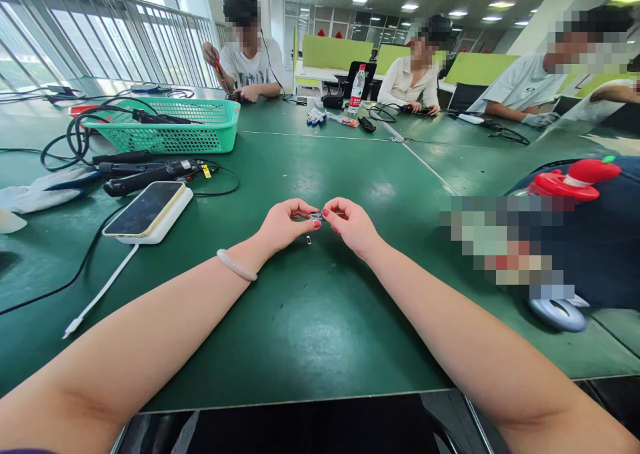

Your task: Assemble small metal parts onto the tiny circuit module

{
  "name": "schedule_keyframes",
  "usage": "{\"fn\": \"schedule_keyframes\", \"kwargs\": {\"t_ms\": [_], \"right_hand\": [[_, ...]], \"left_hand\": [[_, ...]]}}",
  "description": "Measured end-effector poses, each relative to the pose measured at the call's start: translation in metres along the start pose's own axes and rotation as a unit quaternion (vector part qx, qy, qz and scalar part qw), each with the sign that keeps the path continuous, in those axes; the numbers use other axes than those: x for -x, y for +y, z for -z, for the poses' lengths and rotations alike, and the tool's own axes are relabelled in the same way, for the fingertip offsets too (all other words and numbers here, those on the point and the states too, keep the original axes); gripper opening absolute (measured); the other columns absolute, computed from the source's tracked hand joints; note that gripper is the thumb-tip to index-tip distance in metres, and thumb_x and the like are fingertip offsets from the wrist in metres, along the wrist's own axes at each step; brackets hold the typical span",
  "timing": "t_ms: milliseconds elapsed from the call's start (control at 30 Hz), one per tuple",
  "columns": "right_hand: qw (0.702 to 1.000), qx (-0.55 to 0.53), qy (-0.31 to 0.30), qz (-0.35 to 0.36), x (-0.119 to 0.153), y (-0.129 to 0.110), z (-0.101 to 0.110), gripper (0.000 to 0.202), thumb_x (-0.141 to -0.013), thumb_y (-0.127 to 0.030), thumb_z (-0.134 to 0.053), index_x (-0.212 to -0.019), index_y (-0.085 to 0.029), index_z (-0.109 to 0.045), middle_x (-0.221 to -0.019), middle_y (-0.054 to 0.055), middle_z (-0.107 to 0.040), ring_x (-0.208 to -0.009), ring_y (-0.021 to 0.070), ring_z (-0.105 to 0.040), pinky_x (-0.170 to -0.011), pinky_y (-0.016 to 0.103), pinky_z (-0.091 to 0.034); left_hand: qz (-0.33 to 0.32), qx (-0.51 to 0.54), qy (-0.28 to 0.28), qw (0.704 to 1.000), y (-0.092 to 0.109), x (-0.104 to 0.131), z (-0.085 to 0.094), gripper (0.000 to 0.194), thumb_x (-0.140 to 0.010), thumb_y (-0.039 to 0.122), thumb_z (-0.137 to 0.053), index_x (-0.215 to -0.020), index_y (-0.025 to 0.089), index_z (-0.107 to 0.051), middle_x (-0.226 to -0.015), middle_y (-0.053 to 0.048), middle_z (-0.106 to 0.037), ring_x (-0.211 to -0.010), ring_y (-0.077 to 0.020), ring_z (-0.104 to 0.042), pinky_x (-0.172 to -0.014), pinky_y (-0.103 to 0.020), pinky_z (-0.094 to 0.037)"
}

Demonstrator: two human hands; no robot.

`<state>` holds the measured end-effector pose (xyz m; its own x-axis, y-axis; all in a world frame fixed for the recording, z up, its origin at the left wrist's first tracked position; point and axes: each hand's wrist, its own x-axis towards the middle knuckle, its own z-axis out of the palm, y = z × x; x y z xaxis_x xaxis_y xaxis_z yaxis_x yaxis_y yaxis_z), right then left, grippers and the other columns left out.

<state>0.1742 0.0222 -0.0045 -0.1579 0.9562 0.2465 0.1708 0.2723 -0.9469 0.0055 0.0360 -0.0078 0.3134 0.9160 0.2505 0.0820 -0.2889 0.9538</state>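
My left hand (286, 226) pinches a small circuit board (316, 217) between thumb and fingers, just above the green table. At the board's right end the thumb and fingertips of my right hand (351, 227) close together. Whether they grip the board or a tiny part at its edge is too small to tell. Below my left thumb, a tiny white-and-dark piece (309, 240) lies on the table. A pale bangle (235, 265) sits round my left wrist.
To the left lie a phone on a white block (173, 211), black tools (150, 174), cables, white gloves (45, 187) and a green basket (185, 131). A dark bag (600, 241) stands at right. Beyond are a bottle (357, 91) and several people seated round the table.
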Motion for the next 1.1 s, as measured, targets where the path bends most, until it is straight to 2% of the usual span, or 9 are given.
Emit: {"fn": "schedule_keyframes", "kwargs": {"t_ms": [300, 533, 733, 900, 1100], "right_hand": [[1.0, -0.001, -0.017, 0.019, 0.0006, -0.0004, 0.0004, 0.027, -0.072, -0.044, -0.062, -0.075, -0.019, -0.052, -0.066, -0.004, -0.047, -0.052, 0.0061, -0.036, -0.048, 0.022, -0.029], [0.994, -0.102, -0.012, -0.043, 0.0028, -0.0041, -0.0056, 0.031, -0.069, -0.047, -0.065, -0.073, -0.02, -0.05, -0.057, -0.007, -0.039, -0.046, 0.005, -0.03, -0.044, 0.021, -0.024], [0.989, -0.135, -0.005, -0.068, 0.0035, -0.0067, -0.0078, 0.032, -0.068, -0.047, -0.066, -0.073, -0.02, -0.049, -0.055, -0.008, -0.037, -0.044, 0.0049, -0.029, -0.042, 0.021, -0.022], [0.997, -0.072, -0.003, -0.039, 0.0019, -0.0016, -0.0045, 0.027, -0.072, -0.045, -0.062, -0.074, -0.021, -0.049, -0.053, -0.008, -0.037, -0.045, 0.0063, -0.032, -0.044, 0.022, -0.025], [0.996, 0.068, 0.012, 0.053, 0.0041, -0.0002, -0.0011, 0.016, -0.078, -0.035, -0.057, -0.085, -0.021, -0.06, -0.071, -0.003, -0.053, -0.05, 0.0068, -0.036, -0.051, 0.024, -0.033]], "left_hand": [[0.026, 0.048, 0.009, 0.998, 0.0011, -0.0005, 0.0, 0.03, -0.057, 0.027, -0.079, -0.08, 0.013, -0.065, -0.081, -0.006, -0.069, -0.076, -0.0153, -0.062, -0.081, -0.035, -0.048], [0.005, 0.032, 0.005, 0.999, 0.0003, -0.0001, 0.0, 0.029, -0.058, 0.026, -0.078, -0.08, 0.013, -0.064, -0.082, -0.006, -0.069, -0.078, -0.0153, -0.062, -0.081, -0.035, -0.048], [0.011, 0.047, 0.017, 0.999, -0.0011, -0.001, 0.0001, 0.03, -0.057, 0.027, -0.078, -0.08, 0.013, -0.065, -0.082, -0.005, -0.068, -0.077, -0.0151, -0.061, -0.08, -0.034, -0.048], [0.028, 0.073, 0.021, 0.997, -0.0005, -0.0011, 0.0001, 0.031, -0.056, 0.025, -0.078, -0.081, 0.013, -0.065, -0.078, -0.004, -0.067, -0.072, -0.0137, -0.061, -0.076, -0.033, -0.049], [0.024, 0.09, 0.022, 0.995, -0.0002, -0.0005, -0.0005, 0.03, -0.057, 0.024, -0.078, -0.08, 0.013, -0.063, -0.079, -0.004, -0.068, -0.073, -0.0137, -0.062, -0.077, -0.033, -0.049]]}}
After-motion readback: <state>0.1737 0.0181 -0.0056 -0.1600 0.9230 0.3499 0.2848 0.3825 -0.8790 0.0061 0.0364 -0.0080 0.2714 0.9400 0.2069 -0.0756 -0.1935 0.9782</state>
